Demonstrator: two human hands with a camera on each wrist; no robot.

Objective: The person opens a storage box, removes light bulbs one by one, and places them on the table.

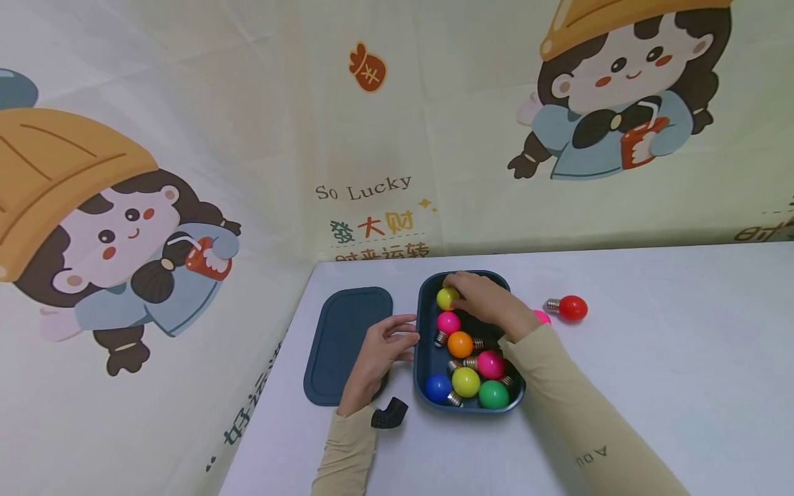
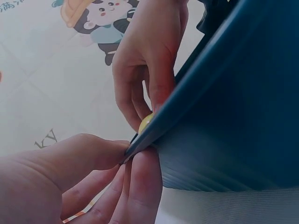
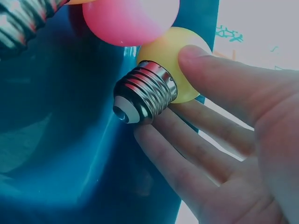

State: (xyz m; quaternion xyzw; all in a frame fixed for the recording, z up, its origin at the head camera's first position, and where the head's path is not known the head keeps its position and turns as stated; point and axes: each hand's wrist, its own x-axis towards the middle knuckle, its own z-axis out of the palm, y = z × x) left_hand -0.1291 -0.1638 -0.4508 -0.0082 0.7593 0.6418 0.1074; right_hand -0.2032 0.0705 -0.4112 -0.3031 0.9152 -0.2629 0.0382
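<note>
A dark blue rectangular tray (image 1: 420, 372) holds several coloured light bulbs. My right hand (image 1: 486, 300) reaches into its far end and holds a yellow light bulb (image 3: 161, 49), thumb on the globe and fingers behind it. The bulb's silver screw base points inward, over the tray floor. At the tray's left side, my left hand (image 1: 381, 350) pinches the rim (image 2: 180, 95) between thumb and fingers. Right below the held bulb lies a pink bulb (image 1: 449, 322), then an orange bulb (image 1: 460, 344). Blue (image 1: 438, 388), second yellow (image 1: 466, 382) and green (image 1: 494, 395) bulbs crowd the near end.
A flat dark blue lid (image 1: 338, 331) lies left of the tray, partly behind my left arm. A small black angled piece (image 1: 389, 414) shows by my left wrist. To the tray's right lie a red bulb (image 1: 571, 308) and a pink bulb (image 1: 542, 316) partly hidden by my right arm.
</note>
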